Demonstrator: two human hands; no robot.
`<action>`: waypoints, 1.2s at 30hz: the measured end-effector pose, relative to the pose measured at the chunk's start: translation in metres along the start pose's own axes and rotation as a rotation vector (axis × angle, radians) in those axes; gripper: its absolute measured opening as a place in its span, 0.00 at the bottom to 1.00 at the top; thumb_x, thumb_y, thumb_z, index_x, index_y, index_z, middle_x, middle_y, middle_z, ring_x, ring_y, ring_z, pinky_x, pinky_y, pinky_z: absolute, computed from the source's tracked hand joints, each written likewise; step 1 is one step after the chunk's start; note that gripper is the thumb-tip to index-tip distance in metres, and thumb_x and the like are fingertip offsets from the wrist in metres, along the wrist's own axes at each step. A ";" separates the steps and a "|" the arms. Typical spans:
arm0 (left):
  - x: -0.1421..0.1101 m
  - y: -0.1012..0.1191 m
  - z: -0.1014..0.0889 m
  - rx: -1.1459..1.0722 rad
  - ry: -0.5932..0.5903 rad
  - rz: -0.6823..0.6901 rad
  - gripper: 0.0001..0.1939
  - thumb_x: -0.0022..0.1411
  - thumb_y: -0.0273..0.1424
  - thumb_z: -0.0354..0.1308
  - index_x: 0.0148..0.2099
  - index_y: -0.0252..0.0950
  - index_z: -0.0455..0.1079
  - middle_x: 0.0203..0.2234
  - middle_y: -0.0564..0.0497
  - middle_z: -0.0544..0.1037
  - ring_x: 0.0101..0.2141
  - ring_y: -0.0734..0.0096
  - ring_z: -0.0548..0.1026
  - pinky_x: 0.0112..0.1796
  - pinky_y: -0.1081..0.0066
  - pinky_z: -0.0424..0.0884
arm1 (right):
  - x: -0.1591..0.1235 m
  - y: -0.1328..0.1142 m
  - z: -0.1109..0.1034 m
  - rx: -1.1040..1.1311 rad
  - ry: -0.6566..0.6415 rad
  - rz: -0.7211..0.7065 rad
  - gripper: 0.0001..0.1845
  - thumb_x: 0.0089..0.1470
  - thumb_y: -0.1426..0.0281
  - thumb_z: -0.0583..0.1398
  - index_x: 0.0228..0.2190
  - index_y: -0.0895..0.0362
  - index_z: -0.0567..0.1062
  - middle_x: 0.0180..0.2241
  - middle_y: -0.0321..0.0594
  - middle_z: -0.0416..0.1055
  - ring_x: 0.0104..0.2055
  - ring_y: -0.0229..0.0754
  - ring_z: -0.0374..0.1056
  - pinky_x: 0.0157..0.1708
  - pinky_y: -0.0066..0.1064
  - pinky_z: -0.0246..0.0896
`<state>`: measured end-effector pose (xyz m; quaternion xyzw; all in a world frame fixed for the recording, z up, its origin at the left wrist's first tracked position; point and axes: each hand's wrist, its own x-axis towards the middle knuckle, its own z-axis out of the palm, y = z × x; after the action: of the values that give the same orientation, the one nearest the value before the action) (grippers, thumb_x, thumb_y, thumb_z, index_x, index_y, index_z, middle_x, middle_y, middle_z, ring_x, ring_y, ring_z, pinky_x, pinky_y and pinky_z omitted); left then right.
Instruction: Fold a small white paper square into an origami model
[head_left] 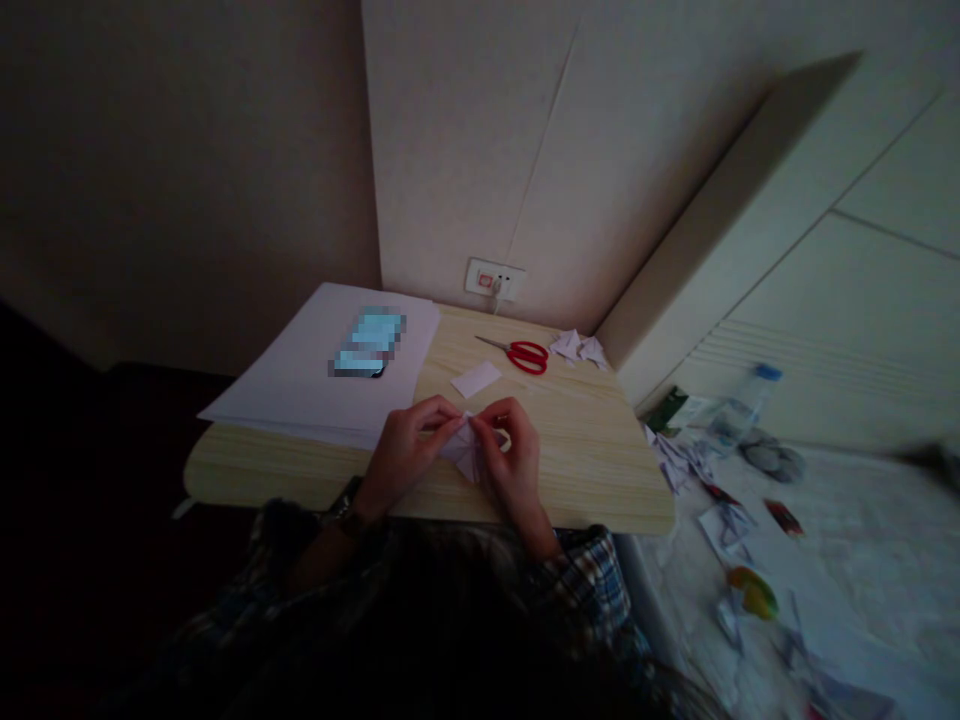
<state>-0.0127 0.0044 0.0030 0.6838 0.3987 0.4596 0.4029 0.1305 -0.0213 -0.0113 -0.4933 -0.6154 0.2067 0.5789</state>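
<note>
Both my hands meet over the near middle of a light wooden table (600, 460). My left hand (409, 445) and my right hand (512, 455) pinch a small folded piece of white paper (466, 452) between their fingertips, one on each side of it. The paper is creased into pointed flaps. Plaid sleeves cover both my forearms.
A small white paper slip (476, 379) and red-handled scissors (523, 354) lie beyond my hands. Folded paper pieces (577, 347) sit at the far right corner. A stack of white sheets (300, 385) with a phone (369, 343) fills the left. A bed at right holds paper scraps (686, 460) and a bottle (742, 405).
</note>
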 end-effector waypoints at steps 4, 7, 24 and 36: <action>0.000 -0.001 0.000 0.009 0.006 0.011 0.09 0.58 0.35 0.58 0.29 0.37 0.70 0.25 0.53 0.78 0.29 0.70 0.77 0.34 0.75 0.72 | 0.000 -0.002 -0.001 -0.011 -0.013 -0.006 0.05 0.55 0.70 0.59 0.27 0.54 0.67 0.26 0.32 0.65 0.30 0.37 0.63 0.30 0.29 0.58; 0.001 -0.002 0.000 0.016 0.007 0.009 0.09 0.58 0.35 0.58 0.28 0.37 0.69 0.24 0.54 0.78 0.28 0.70 0.77 0.33 0.76 0.71 | 0.000 -0.004 -0.001 -0.007 -0.014 -0.014 0.06 0.55 0.71 0.59 0.26 0.54 0.67 0.25 0.32 0.65 0.29 0.37 0.62 0.29 0.29 0.57; -0.001 0.001 -0.003 0.023 0.056 0.031 0.10 0.59 0.34 0.55 0.28 0.35 0.71 0.23 0.55 0.75 0.27 0.72 0.72 0.32 0.77 0.68 | 0.004 -0.007 -0.003 0.102 -0.101 0.003 0.06 0.57 0.67 0.56 0.29 0.54 0.69 0.29 0.34 0.66 0.33 0.38 0.64 0.34 0.30 0.60; -0.002 0.003 -0.003 0.079 0.031 0.078 0.11 0.60 0.34 0.54 0.28 0.35 0.71 0.23 0.55 0.76 0.27 0.73 0.73 0.32 0.77 0.68 | 0.006 -0.006 -0.005 0.126 -0.132 0.041 0.11 0.54 0.67 0.59 0.22 0.55 0.66 0.24 0.32 0.60 0.29 0.37 0.60 0.30 0.29 0.55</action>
<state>-0.0156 0.0018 0.0057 0.7069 0.3957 0.4694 0.3512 0.1335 -0.0207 -0.0021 -0.4536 -0.6280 0.2888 0.5626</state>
